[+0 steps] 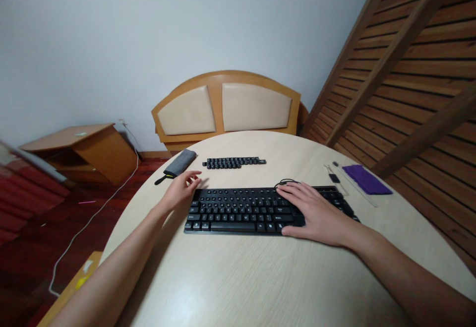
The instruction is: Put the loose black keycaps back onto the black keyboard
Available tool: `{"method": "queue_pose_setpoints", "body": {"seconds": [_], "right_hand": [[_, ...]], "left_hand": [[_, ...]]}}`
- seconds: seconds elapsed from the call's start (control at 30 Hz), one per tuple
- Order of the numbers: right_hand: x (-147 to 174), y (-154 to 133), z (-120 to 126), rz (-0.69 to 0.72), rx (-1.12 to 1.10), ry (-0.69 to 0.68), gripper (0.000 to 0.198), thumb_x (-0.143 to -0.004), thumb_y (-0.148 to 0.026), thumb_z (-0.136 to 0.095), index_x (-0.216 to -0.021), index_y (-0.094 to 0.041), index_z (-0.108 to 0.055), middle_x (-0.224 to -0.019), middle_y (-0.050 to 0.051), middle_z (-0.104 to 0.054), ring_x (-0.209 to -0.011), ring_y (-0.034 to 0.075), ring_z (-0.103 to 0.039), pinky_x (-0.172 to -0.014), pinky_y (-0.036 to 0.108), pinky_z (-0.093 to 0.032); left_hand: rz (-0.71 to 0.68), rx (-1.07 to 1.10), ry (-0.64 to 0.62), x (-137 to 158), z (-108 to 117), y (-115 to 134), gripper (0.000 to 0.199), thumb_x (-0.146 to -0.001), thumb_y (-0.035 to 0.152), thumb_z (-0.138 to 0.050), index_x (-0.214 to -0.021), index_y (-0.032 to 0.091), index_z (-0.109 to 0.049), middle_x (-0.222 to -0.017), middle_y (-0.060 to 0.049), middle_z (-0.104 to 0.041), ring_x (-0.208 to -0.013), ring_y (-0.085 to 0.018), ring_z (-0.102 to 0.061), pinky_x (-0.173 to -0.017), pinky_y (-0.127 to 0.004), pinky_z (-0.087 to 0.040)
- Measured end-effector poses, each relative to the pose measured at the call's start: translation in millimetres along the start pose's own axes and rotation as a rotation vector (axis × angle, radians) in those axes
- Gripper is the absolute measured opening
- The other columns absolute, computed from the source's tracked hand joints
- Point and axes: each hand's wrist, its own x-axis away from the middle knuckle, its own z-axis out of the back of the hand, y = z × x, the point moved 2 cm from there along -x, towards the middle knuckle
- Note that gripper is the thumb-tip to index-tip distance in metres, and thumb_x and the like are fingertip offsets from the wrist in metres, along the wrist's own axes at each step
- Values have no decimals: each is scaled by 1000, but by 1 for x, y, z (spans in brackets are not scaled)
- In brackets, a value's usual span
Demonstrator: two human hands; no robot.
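Note:
A black keyboard (238, 213) lies flat on the round table (238, 272). My right hand (316, 213) rests across its right part, fingers stretched toward the back edge and thumb spread near the front edge. Some keys are hidden under that palm. Just off the keyboard's back left corner is my left hand (182, 188), its fingers loosely bent and apart, with nothing visible in them. Behind the keyboard, loose black keycaps (230, 163) are lined up in rows. A grey cloth (181, 163) with a black-handled tool partly under it lies past my left hand.
At the table's right are a folded purple cloth (366, 179), a small black-and-metal tool (333, 175) and a thin rod-like brush (353, 183). A coiled black cable (288, 182) sits behind the keyboard. Beyond the table stand a padded headboard (256, 106) and a wooden cabinet (89, 148).

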Motion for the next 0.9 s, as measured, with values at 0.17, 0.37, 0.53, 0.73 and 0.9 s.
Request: {"method": "queue_pose_setpoints", "body": {"seconds": [0.17, 0.37, 0.53, 0.73, 0.9], "right_hand": [[0, -2, 2, 1, -21, 3, 91, -77, -73, -62, -149, -22, -43, -150, 14, -47, -140, 38, -37, -117, 61, -24], [1, -3, 2, -4, -27, -2, 91, -77, -72, -62, -149, -19, -43, -151, 15, -46, -140, 38, -36, -117, 61, -24], [1, -3, 2, -4, -47, 8, 91, -76, -71, -64, -150, -22, -42, -151, 13, -46, -140, 38, -36, -117, 61, -24], [1, -1, 0, -1, -40, 17, 92, -76, -72, -64, -149, -21, -43, -151, 13, -46, -140, 38, -36, -118, 60, -23], [1, 0, -2, 7, -43, 25, 92, -75, -71, -64, -150, -23, -42, -151, 13, -46, -140, 38, -36, -117, 61, -23]], "left_hand": [[-16, -91, -77, -34, -3, -9, 46, -90, 43, -51, -126, 16, -63, -96, -7, -71, -79, -21, -67, -74, -29, -50], [31, -209, -98, -54, -13, -11, 40, -90, 31, -55, -129, 25, -62, -99, -5, -74, -82, -21, -68, -69, -26, -46], [60, -273, -85, -59, -20, -11, 41, -90, 30, -56, -131, 29, -61, -103, -5, -73, -87, -22, -68, -70, -26, -46], [90, -315, -7, -54, -23, -13, 27, -89, 35, -60, -114, 28, -69, -106, -6, -72, -94, -26, -67, -73, -28, -47], [74, -282, 28, -37, -16, -16, 19, -88, 35, -61, -101, 23, -71, -109, -6, -70, -88, -23, -67, -74, -29, -48]]}}
